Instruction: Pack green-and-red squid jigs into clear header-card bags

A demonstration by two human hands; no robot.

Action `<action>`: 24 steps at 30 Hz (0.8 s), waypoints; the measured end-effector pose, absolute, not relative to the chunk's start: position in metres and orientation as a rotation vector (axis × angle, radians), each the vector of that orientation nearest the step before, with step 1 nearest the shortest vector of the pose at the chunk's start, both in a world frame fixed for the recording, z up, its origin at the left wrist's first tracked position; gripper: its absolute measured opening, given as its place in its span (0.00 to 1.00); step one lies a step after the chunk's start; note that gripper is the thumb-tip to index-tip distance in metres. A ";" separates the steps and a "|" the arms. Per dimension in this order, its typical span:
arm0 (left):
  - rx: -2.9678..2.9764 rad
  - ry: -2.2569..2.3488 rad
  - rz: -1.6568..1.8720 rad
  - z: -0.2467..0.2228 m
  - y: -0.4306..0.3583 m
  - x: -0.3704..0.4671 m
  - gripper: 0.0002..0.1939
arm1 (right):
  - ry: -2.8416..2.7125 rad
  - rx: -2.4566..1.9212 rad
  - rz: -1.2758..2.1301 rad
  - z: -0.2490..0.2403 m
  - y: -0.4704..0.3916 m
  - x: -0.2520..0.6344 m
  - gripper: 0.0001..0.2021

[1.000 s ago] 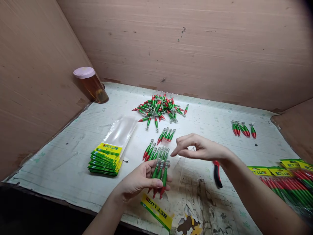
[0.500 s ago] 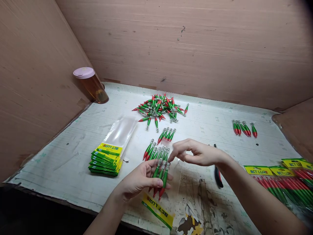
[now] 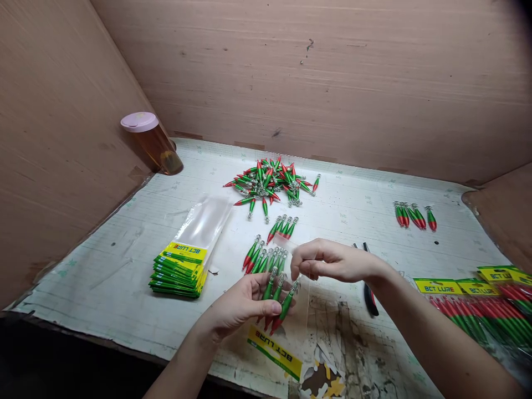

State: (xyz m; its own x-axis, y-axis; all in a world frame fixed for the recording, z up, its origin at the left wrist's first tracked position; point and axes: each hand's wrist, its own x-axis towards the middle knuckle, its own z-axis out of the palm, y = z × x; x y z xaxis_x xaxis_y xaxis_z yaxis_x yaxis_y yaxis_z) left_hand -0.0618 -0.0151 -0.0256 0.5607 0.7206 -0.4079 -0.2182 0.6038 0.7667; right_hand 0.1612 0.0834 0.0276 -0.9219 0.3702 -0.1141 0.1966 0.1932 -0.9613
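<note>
My left hand (image 3: pixel 249 302) is closed on three green-and-red fishing lures (image 3: pixel 286 305), squid jigs with wire hook crowns pointing up and away. Under them spreads a clear plastic bag (image 3: pixel 274 352) whose yellow-green BCT LURE header lies toward me. At the bag's far end, my right hand (image 3: pixel 320 259) has its fingers bent together on the clear film; the exact grip is partly hidden. Just beyond my left hand, several lures (image 3: pixel 251 256) lie in small groups, some seen through the film. Another row of lures (image 3: pixel 282 227) rests behind those.
A heap of lures (image 3: pixel 266 183) lies at the back. To the left are stacked empty bags (image 3: pixel 178 271) and a lidded bottle of brown liquid (image 3: pixel 153 145). Toward the right are black-and-red pliers (image 3: pixel 369 299), several loose lures (image 3: pixel 414 216) and filled packs (image 3: pixel 477 316). Cardboard walls surround the table.
The lures in my left hand have fanned apart, the rightmost tilting to the right. My right hand has shifted slightly right, off the hook crowns. The bag's header has moved a little right.
</note>
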 end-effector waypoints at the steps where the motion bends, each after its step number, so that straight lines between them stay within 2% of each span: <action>1: 0.717 0.776 0.613 -0.026 -0.015 -0.061 0.18 | -2.290 -0.571 1.861 0.026 0.083 0.161 0.11; 5: 0.625 0.706 0.612 -0.031 -0.019 -0.057 0.16 | -2.108 -0.609 1.961 0.022 0.082 0.162 0.07; 7: 0.555 0.658 0.629 -0.034 -0.020 -0.053 0.18 | -2.031 -0.582 1.977 0.021 0.082 0.163 0.04; 11: 0.489 0.613 0.647 -0.036 -0.021 -0.045 0.27 | -2.070 -0.504 1.940 0.024 0.083 0.163 0.06; 15: 0.495 0.662 0.653 -0.032 -0.020 -0.049 0.27 | -2.045 -0.504 1.932 0.022 0.086 0.165 0.08; 18: 0.531 0.753 0.765 -0.025 -0.018 -0.067 0.25 | -2.039 -0.793 1.726 0.009 0.093 0.170 0.12; 21: 0.564 0.851 0.901 -0.018 -0.016 -0.089 0.24 | -2.112 -1.133 1.419 -0.015 0.100 0.174 0.10; 24: 0.572 0.932 0.932 -0.017 -0.015 -0.098 0.23 | -2.152 -1.278 1.354 -0.041 0.100 0.168 0.09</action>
State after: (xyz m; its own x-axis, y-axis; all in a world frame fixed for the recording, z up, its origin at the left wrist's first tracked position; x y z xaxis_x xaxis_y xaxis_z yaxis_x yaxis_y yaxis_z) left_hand -0.0984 -0.0148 -0.0167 0.2709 0.8667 -0.4188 -0.4194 0.4979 0.7591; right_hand 0.1680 0.0997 -0.0406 -0.5620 0.8032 -0.1975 0.5256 0.1625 -0.8350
